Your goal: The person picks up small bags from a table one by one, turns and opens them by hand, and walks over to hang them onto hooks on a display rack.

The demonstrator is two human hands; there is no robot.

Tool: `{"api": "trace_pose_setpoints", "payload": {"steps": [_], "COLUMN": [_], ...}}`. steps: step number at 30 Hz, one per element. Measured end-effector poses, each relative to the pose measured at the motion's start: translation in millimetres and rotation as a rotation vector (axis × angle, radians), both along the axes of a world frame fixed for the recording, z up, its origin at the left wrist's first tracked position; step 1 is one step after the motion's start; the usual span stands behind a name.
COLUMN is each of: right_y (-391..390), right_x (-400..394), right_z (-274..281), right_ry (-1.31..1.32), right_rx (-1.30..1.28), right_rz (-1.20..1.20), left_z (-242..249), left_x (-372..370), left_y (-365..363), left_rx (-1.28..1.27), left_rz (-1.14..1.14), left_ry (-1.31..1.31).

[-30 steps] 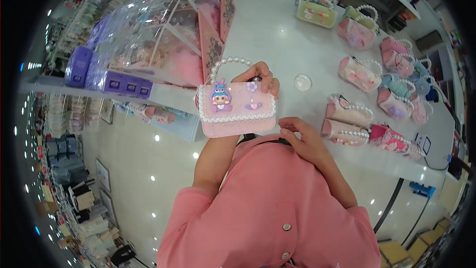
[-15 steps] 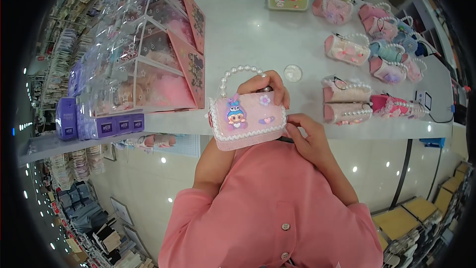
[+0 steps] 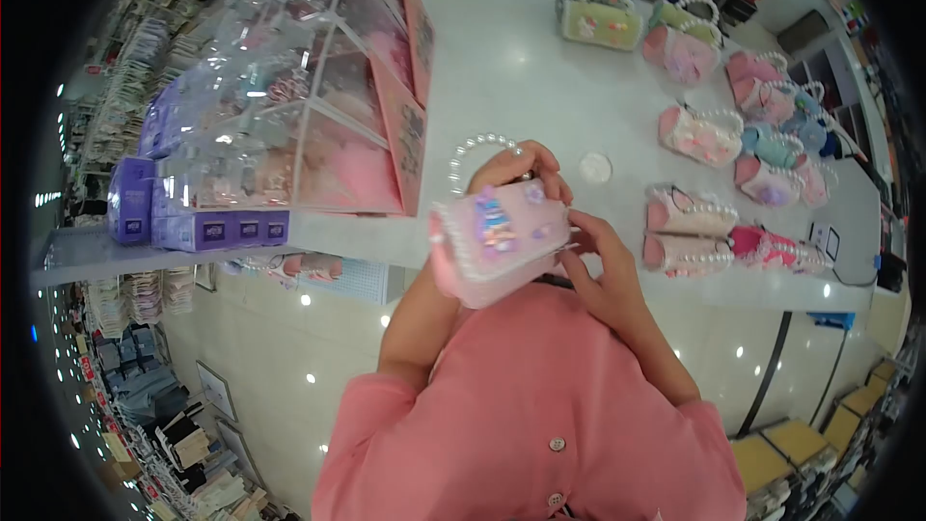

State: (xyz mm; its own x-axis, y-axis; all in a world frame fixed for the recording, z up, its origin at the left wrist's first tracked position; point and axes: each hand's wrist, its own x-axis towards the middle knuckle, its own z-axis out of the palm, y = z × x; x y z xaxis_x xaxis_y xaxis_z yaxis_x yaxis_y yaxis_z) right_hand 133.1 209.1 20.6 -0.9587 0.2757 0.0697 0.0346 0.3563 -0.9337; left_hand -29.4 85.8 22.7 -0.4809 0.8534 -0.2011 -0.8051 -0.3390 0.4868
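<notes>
A small pink handbag (image 3: 516, 236) with white trim, a cartoon figure and flower decorations on its flap is held up in front of my body, tilted and somewhat blurred. Its pearl handle (image 3: 470, 148) arches over the top left. My left hand (image 3: 521, 169) reaches up from behind the bag, fingers curled over its top edge near the handle's end. At the bag's right side, my right hand (image 3: 610, 270) has thumb and fingers against the edge; exactly what the fingertips grip is partly hidden.
A white table (image 3: 502, 68) lies ahead, with a round white disc (image 3: 596, 168) beyond my hands. Several similar bags, such as a green one (image 3: 600, 25) and a cream one (image 3: 699, 135), stand at right. Clear display boxes (image 3: 352, 154) and purple boxes (image 3: 217, 230) fill the left.
The handbag has turned, showing its left side more and tilting its right end upward. Both hands stay at it. The view has shifted slightly, moving the table items right and down.
</notes>
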Motion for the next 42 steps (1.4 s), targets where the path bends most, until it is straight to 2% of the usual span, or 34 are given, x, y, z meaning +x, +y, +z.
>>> {"api": "trace_pose_setpoints", "payload": {"steps": [3,5,11,15,19,22,25,27,30,35,39,42], "right_y": [0,5,7,11,21,35,42,40,41,37,42,58], "right_x": [-4,-5,-6,-4,-3,4,5,6,10,11,3,6], "right_z": [1,7,-2,-20,-24,-25,-36,-30,-35,-31,0,-4], "right_ry": [0.005,-0.056,-0.106,0.015,0.056,0.010,0.068,0.198,0.171,0.171,0.220,0.146], "right_rx": [-0.060,-0.079,-0.361,-0.425,-0.599,-0.743,-0.974,-1.164,-1.334,-1.198,-1.074,-0.909], "right_rz": [-0.006,0.024,0.008,-0.040,-0.116,-0.197,-0.252,-0.252,-0.254,-0.171,-0.179,-0.143], "left_z": [-4,-49,-57,-24,-7,-13,4,-1,0,-1,12,23], "left_x": [-4,-23,-17,-2,9,16,23,24,35,40,30,27], "left_y": [8,20,22,24,14,8,2,-2,-7,-16,-26,-34], "left_rx": [-0.236,-0.479,-0.676,-0.787,-0.827,-0.756,-0.726,-0.674,-0.571,-0.505,-0.523,-0.502], "left_rz": [0.218,0.321,0.453,0.456,0.301,0.290,0.130,0.097,0.070,0.052,0.036,0.011], "left_ry": [0.172,0.284,0.680,0.795,0.883,1.056,0.988,0.961,0.886,0.845,0.873,0.916]}}
